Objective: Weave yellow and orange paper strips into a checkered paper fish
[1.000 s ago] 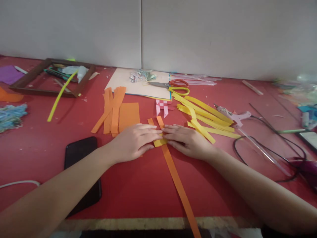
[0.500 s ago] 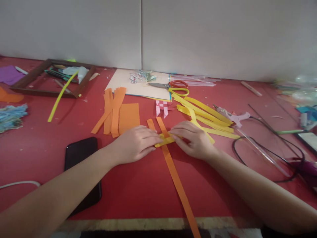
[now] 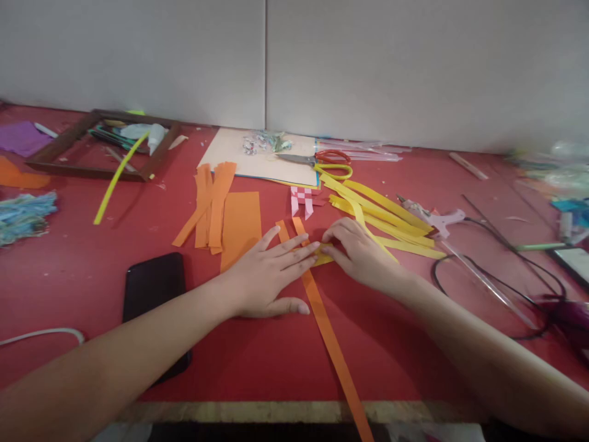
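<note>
My left hand (image 3: 280,270) lies flat with fingers spread over crossing paper strips. Under its fingers runs a long orange paper strip (image 3: 329,331), reaching past the table's front edge. Most of the crossing is covered by that hand. From its right side a folded yellow paper strip (image 3: 324,255) shows, and the thumb and fingertips of my right hand (image 3: 354,248) are pinched on it. Just beyond lies a small pink and white woven paper piece (image 3: 302,199). More yellow strips (image 3: 391,215) are by my right hand; several orange strips (image 3: 214,209) lie beyond my left hand.
Scissors (image 3: 322,162) rest on a pale board (image 3: 221,150) at the back. A black phone (image 3: 154,282) is partly under my left forearm. On the right lies a pink glue gun (image 3: 437,221) with its cord. A wooden frame (image 3: 87,175) holds small tools at the back left.
My left hand has opened out and laid its fingers flat across the strips. My right hand stays at the yellow strip, having shifted only slightly.
</note>
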